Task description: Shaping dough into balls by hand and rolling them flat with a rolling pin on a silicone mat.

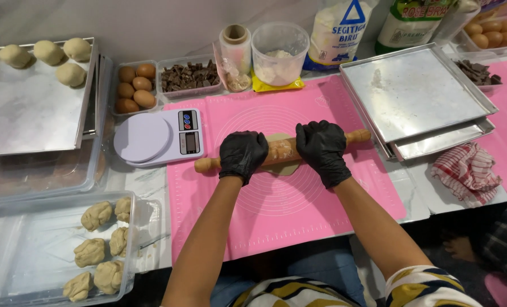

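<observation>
— Counting hands on the wooden rolling pin [282,151]?
— Two: left hand [242,154] and right hand [321,149] closed over it, mid-frame, atop one flattened dough piece [286,168]; six lumps lower left.

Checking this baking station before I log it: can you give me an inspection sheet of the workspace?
Surface: pink mat on a pale table.
Job's things: wooden rolling pin across a flattened dough piece.
Clutter: scale, eggs, chocolate chunks, dough lumps in a clear tub, steel trays, striped cloth.
Grippers: left hand and right hand, black-gloved, pressing the pin.
Cables: nothing seen.
Surroundings: flour bags behind.
</observation>
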